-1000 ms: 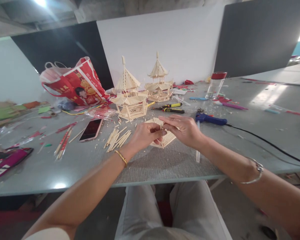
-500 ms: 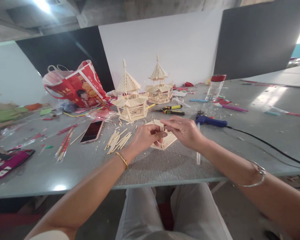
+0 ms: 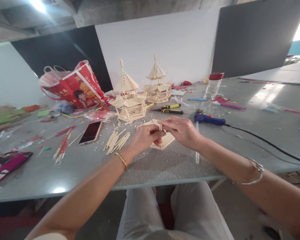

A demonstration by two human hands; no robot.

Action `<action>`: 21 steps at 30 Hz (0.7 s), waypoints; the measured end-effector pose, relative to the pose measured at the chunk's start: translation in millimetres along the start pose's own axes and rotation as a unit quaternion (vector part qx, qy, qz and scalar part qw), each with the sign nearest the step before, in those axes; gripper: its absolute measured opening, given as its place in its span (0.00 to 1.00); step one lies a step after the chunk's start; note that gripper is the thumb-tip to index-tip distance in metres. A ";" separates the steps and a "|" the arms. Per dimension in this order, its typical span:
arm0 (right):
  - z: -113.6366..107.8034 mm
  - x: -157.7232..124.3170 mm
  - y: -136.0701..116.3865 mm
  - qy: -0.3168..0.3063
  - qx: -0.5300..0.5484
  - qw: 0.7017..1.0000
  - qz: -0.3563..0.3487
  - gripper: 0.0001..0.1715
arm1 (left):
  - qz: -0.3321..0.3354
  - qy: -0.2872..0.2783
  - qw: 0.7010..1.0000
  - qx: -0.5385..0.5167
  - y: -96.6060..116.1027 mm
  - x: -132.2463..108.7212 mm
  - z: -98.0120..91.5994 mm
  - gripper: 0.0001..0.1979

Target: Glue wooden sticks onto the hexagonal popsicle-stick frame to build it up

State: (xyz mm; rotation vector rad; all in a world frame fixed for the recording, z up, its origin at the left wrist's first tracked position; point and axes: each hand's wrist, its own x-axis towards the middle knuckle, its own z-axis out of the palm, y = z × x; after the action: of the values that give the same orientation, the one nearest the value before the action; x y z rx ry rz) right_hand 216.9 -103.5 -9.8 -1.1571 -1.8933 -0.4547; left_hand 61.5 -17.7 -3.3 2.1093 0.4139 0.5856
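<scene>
Both hands meet over a flat platform of pale wooden sticks [image 3: 168, 139] lying on the table in front of me. My left hand [image 3: 148, 134] pinches short wooden sticks that stand upright at the platform. From the right, my right hand [image 3: 181, 130] closes its thumb and fingers on the top of the same sticks. Fingers cover much of the platform and the sticks' lower ends. Left of my left hand lies a loose pile of wooden sticks [image 3: 116, 141]. A blue hot glue gun [image 3: 210, 119] rests right of my right hand, a clear glue stick [image 3: 197, 146] below its front.
Two stick pagodas, a near one [image 3: 130, 108] and a far one [image 3: 157, 90], stand behind the hands. Around them are pliers [image 3: 172, 111], a phone [image 3: 90, 132], a red bag [image 3: 77, 87] and a red-lidded bottle [image 3: 214, 87]. The glue gun's cord [image 3: 260, 138] runs right.
The view has shifted slightly, moving the scene a little left in the picture. Both hands stay at the upright sticks with nearly the same grip.
</scene>
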 end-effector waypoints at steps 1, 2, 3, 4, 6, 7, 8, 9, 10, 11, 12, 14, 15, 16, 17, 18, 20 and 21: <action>0.2 0.0 0.1 0.002 -0.002 1.000 -0.001 0.16 | 0.000 0.000 1.000 -0.002 0.0 0.1 0.0 0.12; 0.3 0.0 0.2 0.003 -0.002 1.000 -0.001 0.16 | 0.000 -0.001 1.000 -0.003 0.1 0.1 0.1 0.12; 0.4 0.0 0.4 0.003 -0.001 1.000 -0.001 0.16 | -0.001 -0.002 1.000 -0.003 0.3 0.0 0.1 0.12; 0.4 -0.1 0.5 0.002 0.000 1.000 0.000 0.16 | -0.002 -0.002 1.000 -0.003 0.6 0.0 0.2 0.11; 0.4 -0.2 0.8 0.002 0.004 1.000 -0.001 0.16 | -0.003 -0.003 1.000 0.000 1.5 -0.1 0.5 0.10; 0.4 -0.2 0.9 0.002 0.005 1.000 -0.002 0.16 | -0.003 -0.003 1.000 0.000 2.1 -0.2 0.7 0.10; 0.4 -0.1 1.0 0.001 0.006 1.000 -0.002 0.16 | -0.004 -0.002 1.000 0.002 2.7 -0.3 1.0 0.10; 0.4 -0.1 1.0 0.000 0.005 1.000 0.000 0.16 | -0.006 0.000 1.000 0.005 3.3 -0.4 1.3 0.09; 0.5 0.1 1.0 0.000 0.004 1.000 0.002 0.16 | -0.007 0.002 1.000 0.010 3.9 -0.6 1.7 0.09; 0.5 0.2 0.9 0.000 0.004 1.000 0.004 0.15 | -0.008 0.004 1.000 0.015 4.3 -0.7 2.0 0.09; 0.5 0.4 0.9 0.000 0.005 1.000 0.005 0.15 | -0.007 0.004 1.000 0.020 4.5 -0.8 2.3 0.09; 0.6 0.7 0.7 0.000 0.008 1.000 0.009 0.15 | -0.004 0.003 1.000 0.025 4.6 -0.9 2.7 0.08; 0.7 0.8 0.6 0.000 0.010 1.000 0.010 0.15 | -0.002 0.003 1.000 0.026 4.6 -0.9 2.8 0.08; 0.7 0.8 0.6 0.001 0.012 1.000 0.009 0.15 | -0.001 0.004 1.000 0.030 4.6 -0.8 2.9 0.08; 0.7 0.9 0.6 0.002 0.013 1.000 0.008 0.15 | 0.000 0.007 0.999 0.035 4.8 -0.9 2.9 0.08; 0.6 0.9 0.6 0.002 0.013 1.000 0.010 0.16 | 0.001 0.008 0.999 0.042 5.1 -0.9 2.9 0.09; 0.4 0.8 0.7 0.000 0.010 1.000 0.025 0.17 | 0.003 0.009 0.998 0.056 6.2 -1.1 2.8 0.10; 0.3 0.8 0.9 -0.003 0.008 0.999 0.036 0.17 | 0.003 0.008 0.998 0.061 6.8 -1.3 2.7 0.10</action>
State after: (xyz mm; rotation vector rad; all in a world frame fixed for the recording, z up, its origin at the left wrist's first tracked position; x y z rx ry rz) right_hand 217.3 -102.4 -9.4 -1.2140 -1.8503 -0.3958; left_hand 62.4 -23.9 0.7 2.2233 0.4621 0.5947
